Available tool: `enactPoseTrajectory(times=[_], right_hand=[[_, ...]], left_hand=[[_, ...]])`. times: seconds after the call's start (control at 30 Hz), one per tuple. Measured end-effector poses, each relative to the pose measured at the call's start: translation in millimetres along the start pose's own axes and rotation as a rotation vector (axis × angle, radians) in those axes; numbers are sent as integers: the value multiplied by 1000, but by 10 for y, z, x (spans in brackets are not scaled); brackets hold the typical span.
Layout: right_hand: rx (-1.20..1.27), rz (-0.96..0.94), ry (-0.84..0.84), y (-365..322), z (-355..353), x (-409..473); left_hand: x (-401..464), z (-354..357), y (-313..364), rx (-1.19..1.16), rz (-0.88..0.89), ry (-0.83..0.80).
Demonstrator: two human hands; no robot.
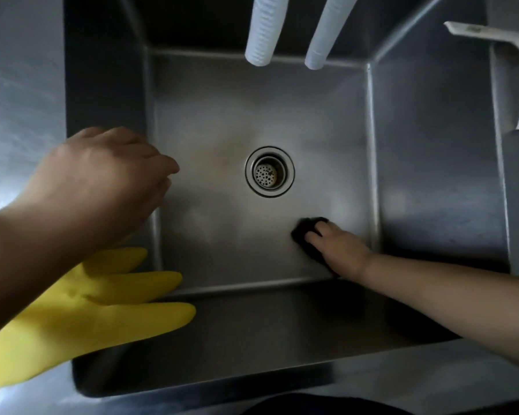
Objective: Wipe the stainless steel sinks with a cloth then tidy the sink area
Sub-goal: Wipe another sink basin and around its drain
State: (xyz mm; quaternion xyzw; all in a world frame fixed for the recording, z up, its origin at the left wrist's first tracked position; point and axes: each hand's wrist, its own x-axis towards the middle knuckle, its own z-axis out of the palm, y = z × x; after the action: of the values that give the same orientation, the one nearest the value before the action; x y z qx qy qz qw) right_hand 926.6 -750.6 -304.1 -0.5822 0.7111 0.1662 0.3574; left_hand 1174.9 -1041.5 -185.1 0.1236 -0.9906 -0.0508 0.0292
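A deep stainless steel sink (222,121) fills the view, with a round drain strainer (269,171) in the middle of its floor. My right hand (337,250) reaches down to the floor near the front right corner and presses a dark cloth (304,232) flat against the steel, fingers laid over it. My left hand (102,178) hovers above the sink's left rim with loosely curled fingers, holding nothing.
A yellow rubber glove (87,313) lies over the front left rim, fingers hanging over the basin. Two white ribbed hoses (294,28) hang down from above the back wall. A white object (510,64) sits on the right ledge.
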Motion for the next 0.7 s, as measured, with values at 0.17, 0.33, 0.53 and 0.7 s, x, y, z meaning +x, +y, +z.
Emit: enactPoseTrajectory(times=[0.17, 0.33, 0.53, 0.7], right_hand=[[125, -263, 145, -916, 33, 577], [18, -592, 180, -1860, 34, 1091], [-52, -758, 68, -1831, 78, 1065], [31, -709, 45, -1357, 177, 780]], left_hand=[[-54, -76, -54, 30, -16, -3], [-58, -134, -11, 21, -9, 3], [0, -193, 75, 14, -23, 11], [69, -194, 182, -2, -40, 5]])
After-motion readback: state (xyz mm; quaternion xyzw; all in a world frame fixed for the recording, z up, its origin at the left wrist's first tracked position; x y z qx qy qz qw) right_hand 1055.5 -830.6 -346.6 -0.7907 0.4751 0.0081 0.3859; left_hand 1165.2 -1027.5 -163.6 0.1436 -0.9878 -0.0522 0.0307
